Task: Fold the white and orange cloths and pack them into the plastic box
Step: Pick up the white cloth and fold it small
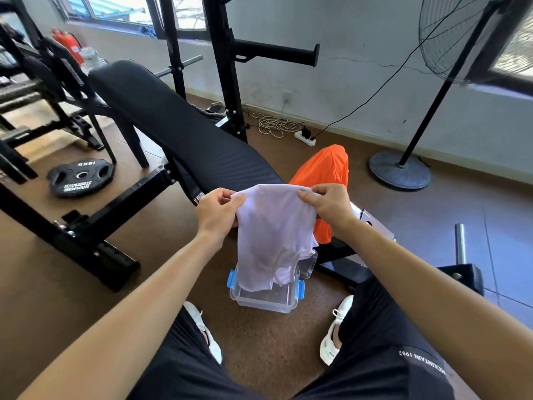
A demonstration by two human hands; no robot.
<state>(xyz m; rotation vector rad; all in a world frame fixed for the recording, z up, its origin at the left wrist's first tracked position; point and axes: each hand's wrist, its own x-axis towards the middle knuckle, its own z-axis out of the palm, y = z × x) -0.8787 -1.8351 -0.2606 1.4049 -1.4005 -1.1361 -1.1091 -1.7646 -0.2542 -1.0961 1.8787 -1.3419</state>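
The white cloth (274,235) hangs in front of me, pinched by its top edge. My left hand (217,210) grips its left corner and my right hand (328,204) grips its right corner. Its lower end droops into the clear plastic box (266,301) with blue clips, which stands open on the floor between my feet. The orange cloth (326,171) lies draped over the near end of the black bench, behind the white cloth and partly hidden by it.
The black padded bench (173,125) runs away to the upper left on a black frame. A 15 kg weight plate (80,177) lies on the floor at left. A standing fan base (399,170) and a power strip (305,137) sit at right.
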